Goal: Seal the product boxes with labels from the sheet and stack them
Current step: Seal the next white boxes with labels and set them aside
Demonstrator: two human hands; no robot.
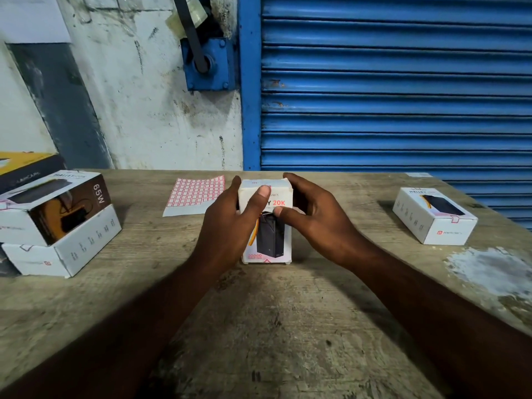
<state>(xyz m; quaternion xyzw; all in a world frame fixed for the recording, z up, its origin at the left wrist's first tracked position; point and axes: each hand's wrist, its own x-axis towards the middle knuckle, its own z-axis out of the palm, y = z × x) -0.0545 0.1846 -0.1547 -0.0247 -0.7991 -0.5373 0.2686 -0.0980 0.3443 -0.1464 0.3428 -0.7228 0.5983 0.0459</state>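
**Box held at mid-worktop**

Product box (270, 243) stands on end, centre of worktop (288, 326). Left grip (230, 223) and right grip (313, 217) clasp its sides, thumbs on the front face. Label sheet (195, 195) lies just behind-left. Stacked boxes (57, 220) far left; single box (434, 216) far right.

We see two bare forearms, uncovered right down to where our view ends, each ending in a bare hand: the left hand (227, 226) and the right hand (313, 214). On both thumbs we make out short, trimmed nails.
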